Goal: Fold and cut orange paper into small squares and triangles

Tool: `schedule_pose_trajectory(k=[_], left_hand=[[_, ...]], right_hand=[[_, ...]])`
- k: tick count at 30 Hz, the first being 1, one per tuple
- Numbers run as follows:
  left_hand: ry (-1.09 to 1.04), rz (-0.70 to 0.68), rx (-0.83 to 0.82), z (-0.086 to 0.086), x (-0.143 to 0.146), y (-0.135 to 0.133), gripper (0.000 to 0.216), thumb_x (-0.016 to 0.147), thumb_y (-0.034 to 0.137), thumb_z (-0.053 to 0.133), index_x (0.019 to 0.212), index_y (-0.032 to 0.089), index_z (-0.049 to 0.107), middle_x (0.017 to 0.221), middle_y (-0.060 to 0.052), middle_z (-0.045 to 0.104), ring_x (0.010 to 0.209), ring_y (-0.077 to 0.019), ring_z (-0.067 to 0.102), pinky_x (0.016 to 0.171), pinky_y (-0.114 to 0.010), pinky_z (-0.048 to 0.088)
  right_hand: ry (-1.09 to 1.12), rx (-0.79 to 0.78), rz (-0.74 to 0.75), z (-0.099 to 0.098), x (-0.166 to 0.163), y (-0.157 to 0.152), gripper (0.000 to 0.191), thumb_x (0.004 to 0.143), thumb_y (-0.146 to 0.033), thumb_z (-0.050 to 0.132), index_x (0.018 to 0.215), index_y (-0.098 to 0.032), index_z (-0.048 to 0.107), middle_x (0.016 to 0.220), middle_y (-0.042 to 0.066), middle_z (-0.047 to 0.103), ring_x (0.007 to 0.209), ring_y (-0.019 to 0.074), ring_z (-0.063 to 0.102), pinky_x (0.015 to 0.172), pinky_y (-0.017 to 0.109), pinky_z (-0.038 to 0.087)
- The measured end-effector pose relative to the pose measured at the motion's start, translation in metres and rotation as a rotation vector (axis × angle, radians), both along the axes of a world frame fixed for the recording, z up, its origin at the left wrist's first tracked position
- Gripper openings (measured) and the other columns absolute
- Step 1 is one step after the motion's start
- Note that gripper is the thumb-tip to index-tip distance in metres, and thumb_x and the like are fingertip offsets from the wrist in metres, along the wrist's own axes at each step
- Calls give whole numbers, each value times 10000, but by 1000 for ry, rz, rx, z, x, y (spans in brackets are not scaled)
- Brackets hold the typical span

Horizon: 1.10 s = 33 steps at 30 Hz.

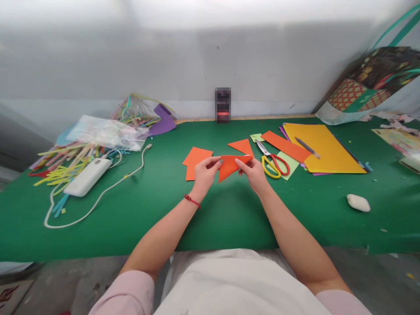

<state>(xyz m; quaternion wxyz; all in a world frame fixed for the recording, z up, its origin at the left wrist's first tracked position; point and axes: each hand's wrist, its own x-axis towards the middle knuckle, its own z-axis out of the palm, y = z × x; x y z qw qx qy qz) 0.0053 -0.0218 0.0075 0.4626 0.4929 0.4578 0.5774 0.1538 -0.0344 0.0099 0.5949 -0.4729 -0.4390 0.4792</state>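
Observation:
Between my two hands, raised a little over the green table (226,223), is a folded orange sheet of paper (229,166) in a triangular shape. My left hand (206,171) pinches its left corner between thumb and fingers. At the right end, my right hand (252,171) grips the paper with the thumb on top. Orange paper squares (193,165) lie just left of my left hand. Behind the held sheet rests an orange paper triangle (241,146). Scissors (275,167) with one yellow and one red handle lie right of my right hand, blades pointing away.
An orange strip (285,145) and green paper (287,164) lie by the scissors. Yellow sheets (334,148) carry a pen (306,147). A white case (358,202) sits at right. A power bank (88,176), its cable (98,210) and paper strips (59,168) occupy the left. A bag (364,92) stands back right.

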Motion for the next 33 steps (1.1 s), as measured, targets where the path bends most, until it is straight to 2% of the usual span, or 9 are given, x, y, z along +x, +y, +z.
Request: schedule_pose_trajectory(k=[5, 13, 19, 29, 33], left_hand=[[13, -2, 18, 0, -1, 0, 164, 650, 307, 695, 763, 190, 712, 763, -32, 710, 754, -173, 655, 710, -309, 532], [-24, 19, -14, 2, -4, 4, 205, 624, 319, 721, 772, 178, 713, 791, -45, 709, 775, -177, 653, 723, -311, 526], [-33, 33, -5, 0, -5, 7, 206, 613, 307, 727, 767, 171, 715, 777, -43, 707, 749, -166, 651, 705, -301, 530], [-17, 24, 0, -3, -5, 8, 186, 616, 298, 724, 757, 176, 716, 753, -37, 704, 735, -162, 651, 693, -295, 533], [-32, 20, -15, -2, -7, 9, 197, 608, 300, 727, 756, 170, 712, 751, -39, 703, 730, -163, 649, 690, -298, 532]], right_hand=[[11, -8, -7, 0, 0, -1, 349, 561, -458, 757, 646, -180, 564, 560, -22, 563, 472, 96, 475, 460, 256, 408], [92, 14, 34, 4, 4, 2, 368, 581, -519, 726, 717, -196, 615, 660, 0, 607, 574, 121, 548, 427, 225, 423], [66, 44, -50, 2, 6, 3, 342, 585, -483, 740, 606, -188, 570, 550, -24, 561, 533, 103, 531, 422, 204, 423], [86, 24, -105, 3, 4, 2, 337, 566, -454, 754, 573, -182, 556, 564, -9, 609, 513, 114, 565, 444, 227, 473], [92, 12, -61, 3, 5, 3, 313, 582, -452, 742, 640, -185, 588, 617, -6, 626, 557, 121, 582, 456, 226, 484]])
